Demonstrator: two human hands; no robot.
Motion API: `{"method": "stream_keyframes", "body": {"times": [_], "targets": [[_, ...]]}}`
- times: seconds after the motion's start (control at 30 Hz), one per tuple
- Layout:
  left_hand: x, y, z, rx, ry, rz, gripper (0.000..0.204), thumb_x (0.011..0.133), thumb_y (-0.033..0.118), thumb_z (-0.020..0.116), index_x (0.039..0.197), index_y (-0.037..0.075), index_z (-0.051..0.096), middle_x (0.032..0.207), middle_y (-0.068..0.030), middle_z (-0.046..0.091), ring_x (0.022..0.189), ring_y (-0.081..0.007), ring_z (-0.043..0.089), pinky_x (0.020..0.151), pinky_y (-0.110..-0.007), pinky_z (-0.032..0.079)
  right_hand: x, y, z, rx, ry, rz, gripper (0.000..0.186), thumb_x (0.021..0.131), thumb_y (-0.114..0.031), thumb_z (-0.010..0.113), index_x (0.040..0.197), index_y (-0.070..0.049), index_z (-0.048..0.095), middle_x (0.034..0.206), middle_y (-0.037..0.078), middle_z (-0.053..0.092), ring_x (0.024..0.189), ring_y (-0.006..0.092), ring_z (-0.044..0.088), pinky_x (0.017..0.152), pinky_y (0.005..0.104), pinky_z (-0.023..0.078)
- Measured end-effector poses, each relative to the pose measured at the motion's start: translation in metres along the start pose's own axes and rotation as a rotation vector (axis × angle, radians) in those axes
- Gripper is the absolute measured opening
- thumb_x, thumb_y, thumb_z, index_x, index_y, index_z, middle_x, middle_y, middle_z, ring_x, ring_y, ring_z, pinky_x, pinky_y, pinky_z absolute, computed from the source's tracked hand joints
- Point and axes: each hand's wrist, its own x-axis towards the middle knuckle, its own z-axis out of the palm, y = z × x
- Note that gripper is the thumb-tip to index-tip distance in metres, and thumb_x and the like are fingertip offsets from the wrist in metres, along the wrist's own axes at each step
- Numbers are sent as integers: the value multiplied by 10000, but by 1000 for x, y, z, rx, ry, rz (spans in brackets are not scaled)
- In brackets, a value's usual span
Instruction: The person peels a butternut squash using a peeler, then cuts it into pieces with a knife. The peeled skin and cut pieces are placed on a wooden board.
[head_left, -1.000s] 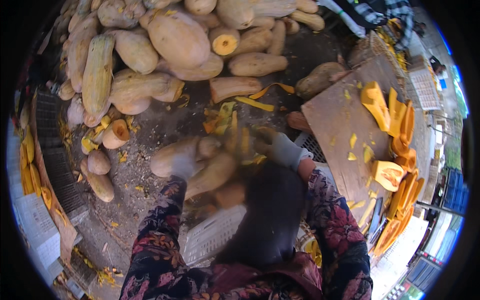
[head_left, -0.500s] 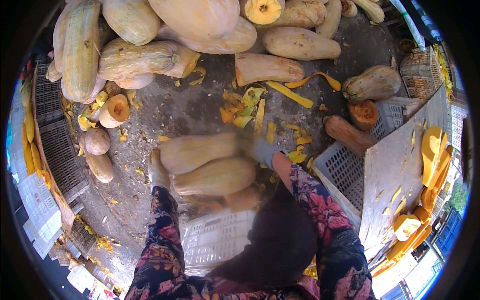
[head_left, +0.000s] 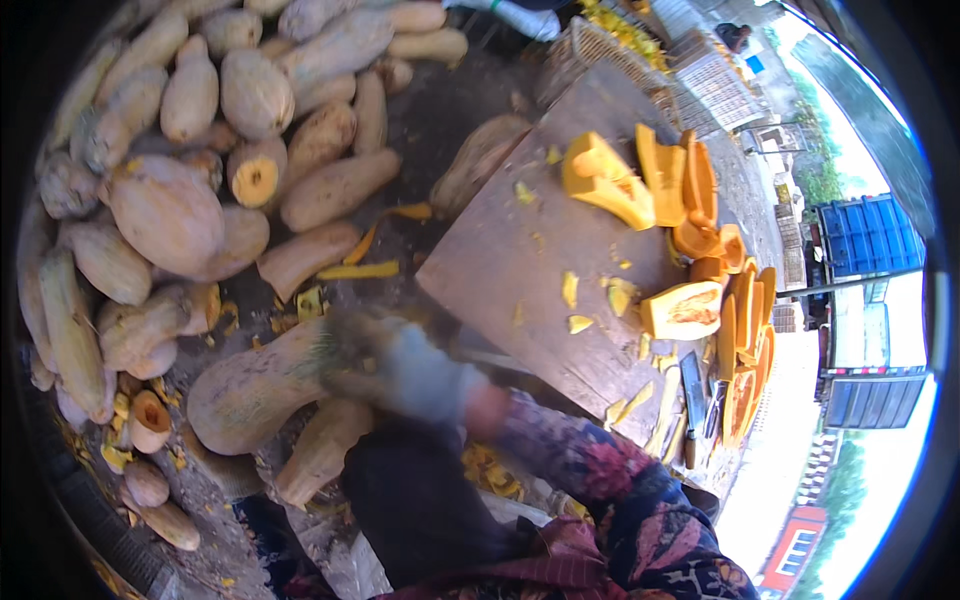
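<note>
A large tan-green squash (head_left: 255,390) lies slanted between my two gloved hands. My right hand (head_left: 425,370), smeared by motion, is closed around its narrower upper right end. At its round lower left end, my left hand (head_left: 222,470) presses from below, with its fingers mostly hidden behind the squash. Another tan squash (head_left: 325,450) rests just under and to the right of the held one, close to my dark-clothed knee.
Whole squashes (head_left: 165,215) are heaped at the left and back. On the right stands a wooden board (head_left: 540,270) with peeled orange squash pieces (head_left: 685,310), peel scraps and a cleaver (head_left: 692,395). A cut squash (head_left: 150,420) lies at the left.
My view has swung right, bringing the board fully in. The squash between my hands has turned to a steeper slant, its right end raised, apart from the second squash.
</note>
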Motion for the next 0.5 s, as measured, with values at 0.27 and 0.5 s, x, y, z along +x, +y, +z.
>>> {"method": "stream_keyframes", "body": {"times": [0.27,0.5], "targets": [[-70,22,240,47,-598,94,561,1014,337,639,1460,8,548,1413,-159,605,1288,-273,579,1111,-416,461,-167,-17,-99,763,368,135,737,1009,-420,658,1570,-15,406,1499,159,533,1361,243,516,1138,389,428],[-207,-98,348,533,-1082,-32,512,952,188,706,1413,-8,598,1390,-120,625,1264,-219,569,1114,-330,428,-341,66,-50,1298,711,17,746,1022,-498,635,1569,-41,413,1479,124,548,1336,232,543,1145,401,434]]}}
